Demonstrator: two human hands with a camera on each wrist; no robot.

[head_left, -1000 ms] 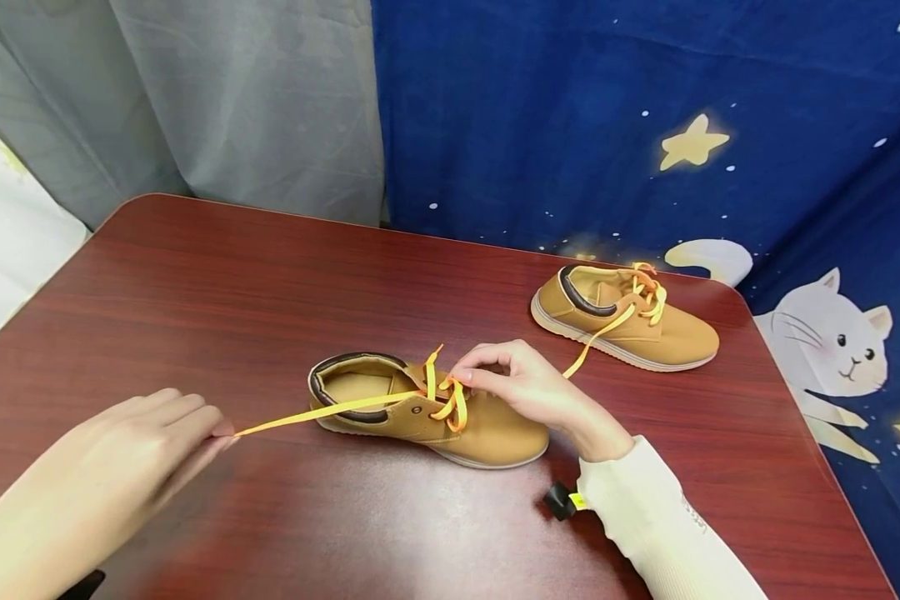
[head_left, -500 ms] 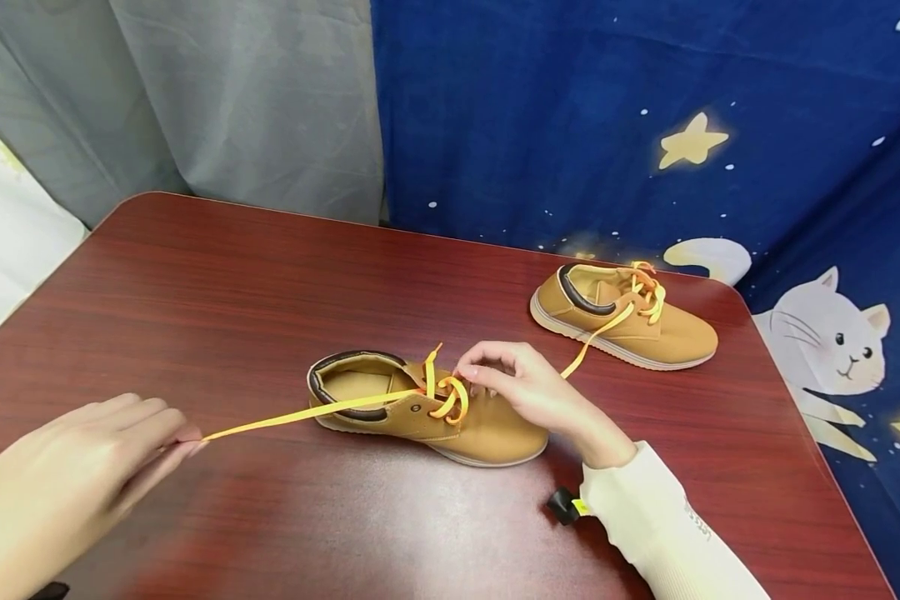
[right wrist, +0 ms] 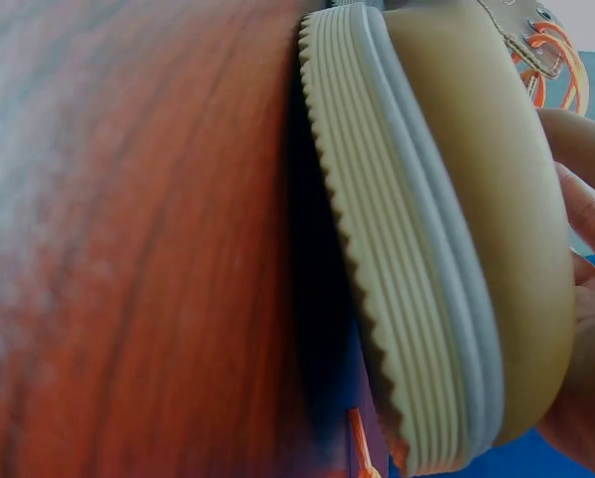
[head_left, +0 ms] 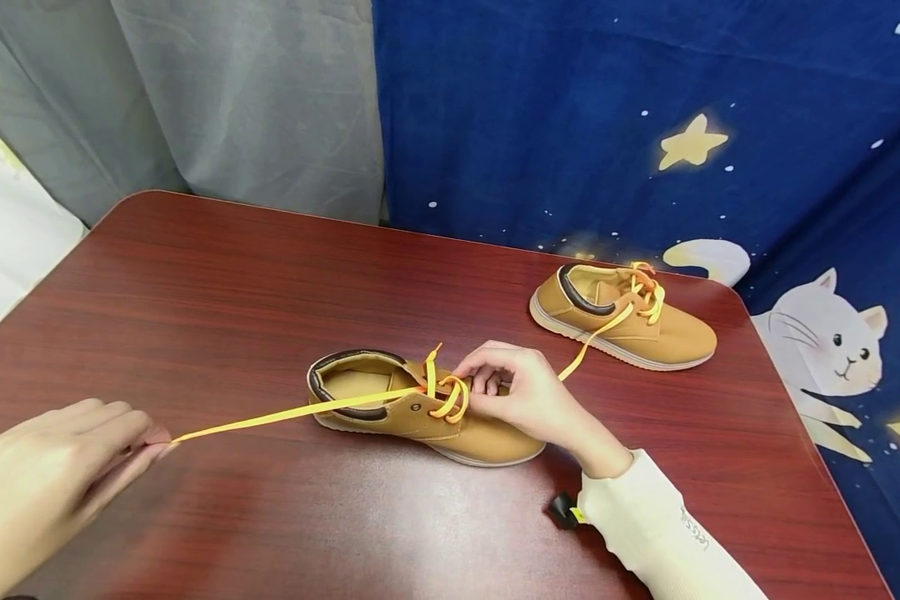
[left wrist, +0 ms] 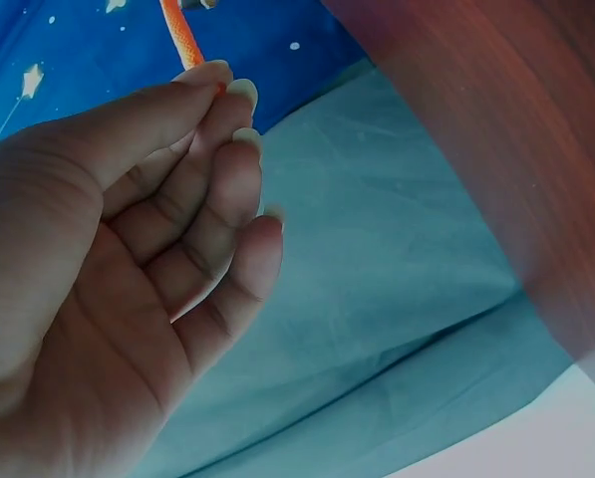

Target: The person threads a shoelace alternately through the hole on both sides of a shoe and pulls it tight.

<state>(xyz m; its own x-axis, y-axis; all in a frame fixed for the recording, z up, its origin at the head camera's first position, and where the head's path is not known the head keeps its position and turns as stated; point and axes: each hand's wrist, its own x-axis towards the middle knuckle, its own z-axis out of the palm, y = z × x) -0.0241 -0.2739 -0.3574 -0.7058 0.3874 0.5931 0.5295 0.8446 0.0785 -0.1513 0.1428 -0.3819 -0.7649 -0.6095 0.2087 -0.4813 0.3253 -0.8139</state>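
A tan lace-up shoe with a dark collar lies on the table, its toe to the right. My left hand pinches the end of its yellow-orange shoelace between thumb and forefinger. The lace runs taut across the shoe's opening to the eyelets. In the left wrist view the lace comes out of the pinched fingertips. My right hand holds the front of the shoe, fingers curled beside the lace loops. The right wrist view shows the ribbed sole and toe, with the hand behind them.
The matching shoe stands at the back right of the reddish-brown table, one lace trailing toward my right hand. A black object with a yellow tab is by my right sleeve. Grey and blue curtains hang behind the table.
My left hand has moved left, and more lace stretches between it and the shoe. My right fingers have left the lace loop they touched and now lie against the shoe's front.
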